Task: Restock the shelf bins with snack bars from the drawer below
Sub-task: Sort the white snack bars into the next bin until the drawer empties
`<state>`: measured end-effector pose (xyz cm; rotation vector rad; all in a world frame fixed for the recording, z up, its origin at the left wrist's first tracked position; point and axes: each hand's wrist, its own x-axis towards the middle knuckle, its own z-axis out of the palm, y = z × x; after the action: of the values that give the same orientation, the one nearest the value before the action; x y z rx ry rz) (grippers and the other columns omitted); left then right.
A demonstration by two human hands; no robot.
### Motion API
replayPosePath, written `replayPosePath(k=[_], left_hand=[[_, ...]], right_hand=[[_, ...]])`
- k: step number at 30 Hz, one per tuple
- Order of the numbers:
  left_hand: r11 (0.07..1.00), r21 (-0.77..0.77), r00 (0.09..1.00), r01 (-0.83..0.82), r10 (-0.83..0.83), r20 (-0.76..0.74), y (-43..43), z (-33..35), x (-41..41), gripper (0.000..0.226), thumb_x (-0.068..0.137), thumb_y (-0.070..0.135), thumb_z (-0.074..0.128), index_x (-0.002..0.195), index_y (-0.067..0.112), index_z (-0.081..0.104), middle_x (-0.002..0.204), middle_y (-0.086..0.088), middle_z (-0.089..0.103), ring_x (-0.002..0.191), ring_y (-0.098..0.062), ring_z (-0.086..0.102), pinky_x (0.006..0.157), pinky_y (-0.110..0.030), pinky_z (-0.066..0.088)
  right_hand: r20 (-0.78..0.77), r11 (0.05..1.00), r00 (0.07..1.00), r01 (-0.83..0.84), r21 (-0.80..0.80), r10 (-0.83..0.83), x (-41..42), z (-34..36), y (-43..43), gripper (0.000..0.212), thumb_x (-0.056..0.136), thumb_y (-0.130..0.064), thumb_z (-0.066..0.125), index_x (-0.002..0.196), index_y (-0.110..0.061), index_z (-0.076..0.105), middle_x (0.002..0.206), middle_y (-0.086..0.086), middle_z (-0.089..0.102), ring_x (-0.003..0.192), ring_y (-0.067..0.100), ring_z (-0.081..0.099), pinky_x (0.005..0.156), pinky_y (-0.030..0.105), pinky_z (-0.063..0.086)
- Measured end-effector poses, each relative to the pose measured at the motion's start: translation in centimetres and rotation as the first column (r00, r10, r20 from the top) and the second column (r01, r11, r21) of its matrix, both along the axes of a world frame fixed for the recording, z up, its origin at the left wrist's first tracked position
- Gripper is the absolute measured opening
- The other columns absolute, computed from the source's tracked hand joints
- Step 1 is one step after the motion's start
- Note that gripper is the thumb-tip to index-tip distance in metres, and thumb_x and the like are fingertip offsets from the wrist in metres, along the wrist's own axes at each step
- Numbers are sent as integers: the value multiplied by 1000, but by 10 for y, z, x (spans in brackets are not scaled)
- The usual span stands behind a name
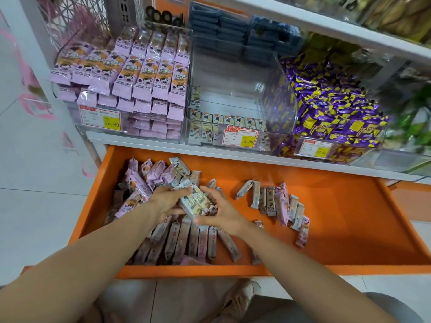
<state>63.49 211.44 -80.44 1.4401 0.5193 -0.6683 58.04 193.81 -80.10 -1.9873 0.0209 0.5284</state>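
Cream snack bars [197, 202], frame centre — light, slick-wrapped, likely crushable; left hand [163, 202] and right hand [221, 212] curl round the bundle's sides — best held mid-length.

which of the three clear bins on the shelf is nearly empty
The middle clear plastic bin: only a low row of cream-wrapped bars lines its front, while the left bin is stacked with lilac bars and the right bin heaped with purple-and-yellow packets.
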Motion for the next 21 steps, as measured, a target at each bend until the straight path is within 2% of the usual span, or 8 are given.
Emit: replayPosePath(k=[2,5,8,10,13,15,18,21], left_hand=[[1000,-7,1000,-26,26,-3,0,6,0,40,82,15,78,111,-3,58,95,-18,71,77,-23,72,53,-29,60],[999,-8,999,-54,54,-3,1,18,-1,50,80,15,79,118,-4,54,99,-20,70,83,-27,71,50,-29,58],[998,-53,999,-31,33,38,2,32,-3,61,78,20,81,125,-3,51,107,-20,68,89,-28,71,57,-30,60],[999,-54,995,8,-2,103,3,43,-4,70,75,33,83,129,2,49,113,-18,67,87,-25,73,66,-31,61],[998,-22,964,55,-47,260,4,72,-5,52,85,47,71,117,8,57,104,-12,69,85,-21,72,79,-37,61],[998,38,916,54,-65,396,6,96,-6,32,93,43,61,100,12,61,93,-9,69,77,-20,68,79,-40,59],[976,203,779,78,-187,599,13,125,-5,25,98,40,52,89,19,63,85,-4,67,69,-18,61,60,-30,48],[924,382,577,17,-321,751,20,143,-2,24,100,37,48,94,19,64,92,-3,66,85,-19,61,76,-36,49]], right_hand=[[80,999,996,42,-17,-40,-6,3,2,85,70,-30,86,140,-30,37,139,-2,38,130,12,36,110,30,30],[218,993,973,95,-65,-78,-11,10,4,71,71,-25,85,129,-28,44,129,-6,47,122,7,43,105,25,35],[311,988,944,138,-73,-109,-15,24,5,61,76,-19,80,127,-23,48,125,-8,51,115,-8,44,96,6,32],[367,984,922,165,-73,-127,-16,37,3,59,77,-17,79,128,-21,49,123,-12,51,112,-18,40,90,-2,28],[431,981,889,192,-40,-157,-16,61,-4,52,81,-14,76,126,-20,51,123,-13,52,109,-19,42,87,-2,30],[467,978,866,209,-10,-180,-15,80,-8,48,82,-13,75,124,-21,52,123,-16,52,103,-12,49,84,3,36],[557,970,803,243,18,-212,-10,111,-15,49,80,-9,75,123,-17,54,123,-13,54,107,-12,49,88,4,36],[632,962,739,271,41,-235,0,142,-21,49,76,-7,76,120,-13,55,120,-7,57,108,-9,49,89,4,37]])
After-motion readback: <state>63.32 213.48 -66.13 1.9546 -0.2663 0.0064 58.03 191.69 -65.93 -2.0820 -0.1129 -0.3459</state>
